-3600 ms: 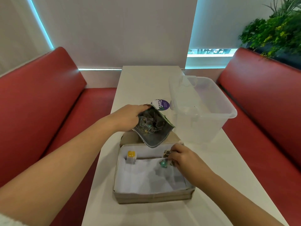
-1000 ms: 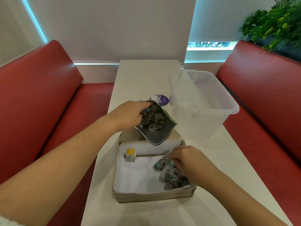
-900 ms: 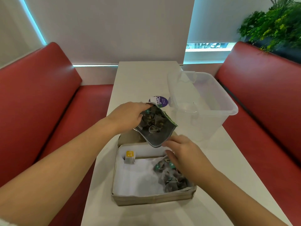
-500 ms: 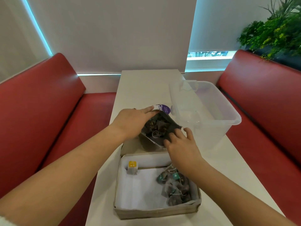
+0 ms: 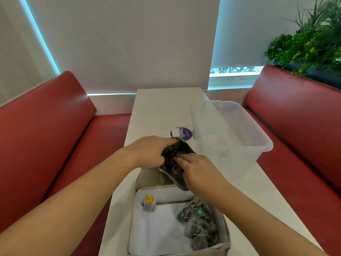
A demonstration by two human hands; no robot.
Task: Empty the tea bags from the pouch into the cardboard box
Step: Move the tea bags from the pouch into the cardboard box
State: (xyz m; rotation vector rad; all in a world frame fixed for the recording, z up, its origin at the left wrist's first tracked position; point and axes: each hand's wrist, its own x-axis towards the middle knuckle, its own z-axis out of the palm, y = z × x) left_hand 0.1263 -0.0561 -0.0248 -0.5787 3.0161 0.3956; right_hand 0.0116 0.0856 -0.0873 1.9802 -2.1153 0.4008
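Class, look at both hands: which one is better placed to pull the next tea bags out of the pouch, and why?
The right hand. Its fingertips are already at the pouch mouth, above the cardboard box. The left hand grips the pouch's far end, so freeing it would drop the pouch.

Dark pouch (image 5: 177, 163); brown cardboard box (image 5: 224, 246), white-lined; red benches (image 5: 46, 130).

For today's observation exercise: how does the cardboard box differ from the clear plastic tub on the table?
The cardboard box is brown and opaque; the plastic tub is see-through. The box holds tea bags on white lining; no tea bags are visible in the tub. The box sits nearest the person, the tub farther off to the right. Both are open-topped and rest on the white table.
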